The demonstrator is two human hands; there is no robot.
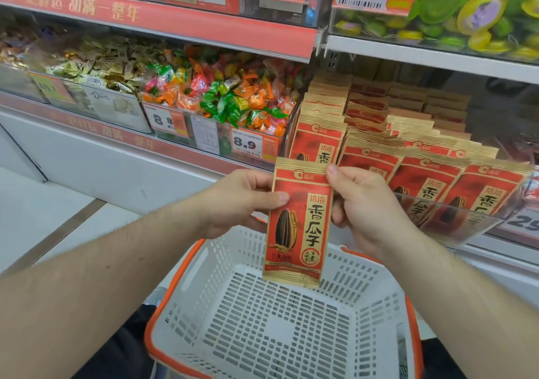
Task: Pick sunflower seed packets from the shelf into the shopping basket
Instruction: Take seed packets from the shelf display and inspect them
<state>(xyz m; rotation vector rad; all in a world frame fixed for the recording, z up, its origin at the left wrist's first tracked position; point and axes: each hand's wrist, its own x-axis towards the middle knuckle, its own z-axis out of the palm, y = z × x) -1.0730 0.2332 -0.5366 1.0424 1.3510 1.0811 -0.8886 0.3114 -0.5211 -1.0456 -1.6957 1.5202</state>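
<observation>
On the left, bins of wrapped candies (221,92) sit on the shelf behind an 8.9 price tag (248,145). The left hand (236,200) pinches the left edge of a red sunflower seed packet (299,224), thumb across its front. The packet hangs upright above the white shopping basket (204,276) with the orange rim, its bottom edge just over the basket's far wall. The right hand (364,203) grips the packet's upper right edge, thumb at the top. Further right, rows of matching seed packets (423,174) stand in a clear-fronted shelf tray (466,221).
</observation>
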